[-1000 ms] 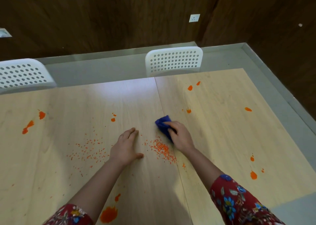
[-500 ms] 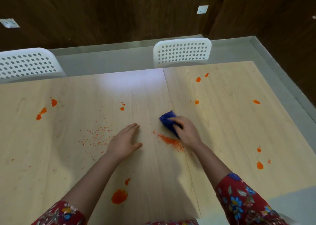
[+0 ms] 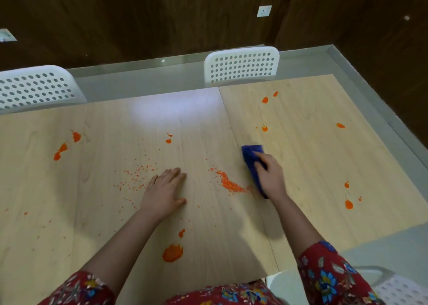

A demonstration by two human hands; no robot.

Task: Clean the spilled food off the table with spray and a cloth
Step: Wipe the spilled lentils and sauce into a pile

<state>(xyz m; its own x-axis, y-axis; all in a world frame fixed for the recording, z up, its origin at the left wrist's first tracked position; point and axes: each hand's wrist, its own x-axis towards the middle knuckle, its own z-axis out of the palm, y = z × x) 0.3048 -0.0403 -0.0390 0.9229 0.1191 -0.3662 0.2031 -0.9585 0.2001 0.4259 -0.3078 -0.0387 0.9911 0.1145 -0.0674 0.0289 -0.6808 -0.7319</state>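
A person is wiping spilled food off a pale worktop.
The right hand is gripping a folded blue cloth, fingers curling over it, pressing it to the worktop just right of a ridge of orange crumbs. The left hand is lying flat, fingers straight, holding nothing, between that ridge and a looser scatter of crumbs. Several orange blobs are dotting the worktop, the largest sitting near the front edge. Two white chairs are standing at the far side.
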